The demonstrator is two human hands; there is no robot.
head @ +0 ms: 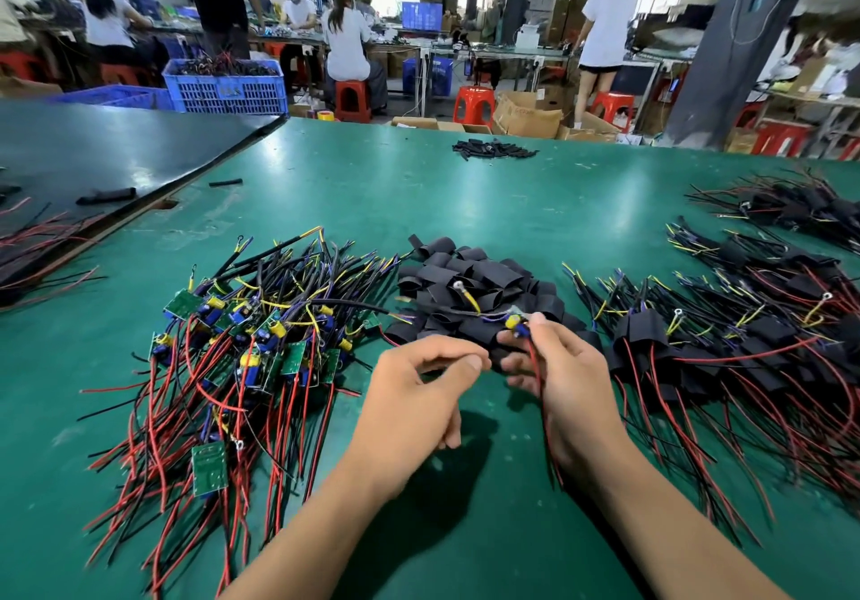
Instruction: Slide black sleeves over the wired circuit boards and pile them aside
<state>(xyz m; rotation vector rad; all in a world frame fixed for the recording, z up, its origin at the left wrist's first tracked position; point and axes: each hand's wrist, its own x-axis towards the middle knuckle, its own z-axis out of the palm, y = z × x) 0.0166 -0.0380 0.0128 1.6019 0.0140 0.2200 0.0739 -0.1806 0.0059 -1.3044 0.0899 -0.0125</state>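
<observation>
A heap of bare green circuit boards with red, black and yellow wires lies at the left on the green table. In the middle sits a pile of black sleeves. At the right spreads a pile of sleeved boards with their wires. My right hand pinches one wired circuit board just in front of the sleeve pile, its red wires trailing down past my wrist. My left hand hovers beside it, thumb and forefinger curled close together near a sleeve; whether they hold anything is unclear.
A dark mat covers the table's far left, with loose wires at its edge. A small heap of black sleeves lies near the far edge. Beyond the table are blue crates, red stools, cardboard boxes and several people.
</observation>
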